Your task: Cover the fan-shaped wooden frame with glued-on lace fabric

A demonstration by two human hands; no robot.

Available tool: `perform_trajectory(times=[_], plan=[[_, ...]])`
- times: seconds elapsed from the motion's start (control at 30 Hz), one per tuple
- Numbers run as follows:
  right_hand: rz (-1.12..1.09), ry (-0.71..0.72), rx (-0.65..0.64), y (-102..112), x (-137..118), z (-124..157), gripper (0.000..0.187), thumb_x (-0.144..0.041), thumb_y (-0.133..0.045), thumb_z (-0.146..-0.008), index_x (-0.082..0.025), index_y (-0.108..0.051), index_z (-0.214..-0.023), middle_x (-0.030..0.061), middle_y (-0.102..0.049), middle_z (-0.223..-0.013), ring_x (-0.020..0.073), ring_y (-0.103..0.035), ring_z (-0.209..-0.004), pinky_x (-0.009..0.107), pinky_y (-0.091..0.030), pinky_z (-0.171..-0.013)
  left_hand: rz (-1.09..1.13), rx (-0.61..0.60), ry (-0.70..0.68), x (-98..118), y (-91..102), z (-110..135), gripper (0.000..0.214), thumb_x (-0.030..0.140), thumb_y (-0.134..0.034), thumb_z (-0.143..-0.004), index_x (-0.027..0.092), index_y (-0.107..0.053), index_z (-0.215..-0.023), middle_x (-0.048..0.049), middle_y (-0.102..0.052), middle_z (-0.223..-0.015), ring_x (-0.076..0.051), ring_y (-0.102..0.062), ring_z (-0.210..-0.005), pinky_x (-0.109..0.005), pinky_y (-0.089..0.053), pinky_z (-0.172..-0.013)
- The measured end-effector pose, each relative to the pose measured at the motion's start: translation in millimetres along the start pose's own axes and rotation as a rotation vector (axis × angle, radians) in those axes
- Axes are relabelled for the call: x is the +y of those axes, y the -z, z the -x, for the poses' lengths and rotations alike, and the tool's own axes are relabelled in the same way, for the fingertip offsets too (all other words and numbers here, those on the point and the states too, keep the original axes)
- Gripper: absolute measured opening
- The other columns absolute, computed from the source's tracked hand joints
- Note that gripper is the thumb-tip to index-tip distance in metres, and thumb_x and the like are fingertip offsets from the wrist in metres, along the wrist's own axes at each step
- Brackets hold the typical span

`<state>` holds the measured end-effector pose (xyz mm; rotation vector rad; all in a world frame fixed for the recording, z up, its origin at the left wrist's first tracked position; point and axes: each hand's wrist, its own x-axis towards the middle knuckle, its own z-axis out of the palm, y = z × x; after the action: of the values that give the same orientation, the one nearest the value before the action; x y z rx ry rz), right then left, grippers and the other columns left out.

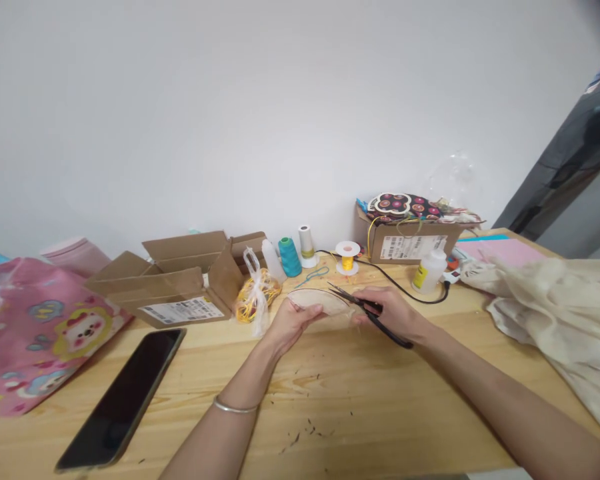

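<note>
My left hand [291, 325] is closed on a thin, pale round piece [316, 298] with a dark rim, perhaps fabric; its thumb lies on top. In my right hand [396, 312] is a pair of black-handled scissors [391, 335]. The scissor blades point left and lie across the piece's right edge, slightly apart. Some fingers of my right hand sit close to that same edge, partly hidden by the scissors. Small dark scraps [310, 427] are scattered on the wooden table [380, 420] below my hands.
Left are a phone [123, 397], a pink patterned bag [45, 333] and an open cardboard box [180, 283]. Behind my hands stand a teal thread cone [289, 257] and a yellow thread spool [347, 259]. Right are a filled box [405, 241], a bottle [429, 272] and cream cloth [560, 320].
</note>
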<state>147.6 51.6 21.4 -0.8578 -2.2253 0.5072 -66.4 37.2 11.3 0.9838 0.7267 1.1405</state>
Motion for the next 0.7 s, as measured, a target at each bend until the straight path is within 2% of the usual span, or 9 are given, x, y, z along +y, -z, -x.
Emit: perform_trajectory(times=[0.2, 0.5, 0.7], plan=[[0.029, -0.008, -0.069, 3.5, -5.7, 4.2, 0.035, -0.045, -0.062, -0.068, -0.014, -0.062, -0.087, -0.0027, -0.044, -0.055, 0.0097, -0.036, -0.050, 0.021, -0.029, -0.046, -0.051, -0.036, -0.010, -4.8, -2.8, -0.9, 0.034, 0.016, -0.068, -0.064, 0.013, -0.064, -0.097, -0.0093, -0.066, -0.097, -0.021, -0.060, -0.091, -0.035, -0.044, -0.085], [0.022, 0.004, -0.076, 1.4, -4.6, 6.8, 0.032, -0.045, -0.060, -0.070, -0.014, -0.061, -0.079, -0.0049, -0.037, -0.052, 0.0088, -0.032, -0.048, 0.021, -0.027, -0.046, -0.117, -0.061, -0.037, -6.7, -1.2, -1.8, 0.031, 0.017, -0.069, -0.063, 0.014, -0.065, -0.093, -0.0076, -0.068, -0.093, -0.020, -0.061, -0.087, -0.036, -0.043, -0.086], [0.059, 0.029, -0.036, 0.0, -3.7, 8.2, 0.031, -0.045, -0.059, -0.071, -0.015, -0.061, -0.077, -0.0046, -0.038, -0.051, 0.0090, -0.033, -0.048, 0.021, -0.027, -0.046, -0.104, -0.069, -0.039, -7.3, -1.4, -1.6, 0.030, 0.016, -0.068, -0.064, 0.014, -0.065, -0.093, -0.0074, -0.068, -0.093, -0.020, -0.060, -0.088, -0.037, -0.042, -0.087]])
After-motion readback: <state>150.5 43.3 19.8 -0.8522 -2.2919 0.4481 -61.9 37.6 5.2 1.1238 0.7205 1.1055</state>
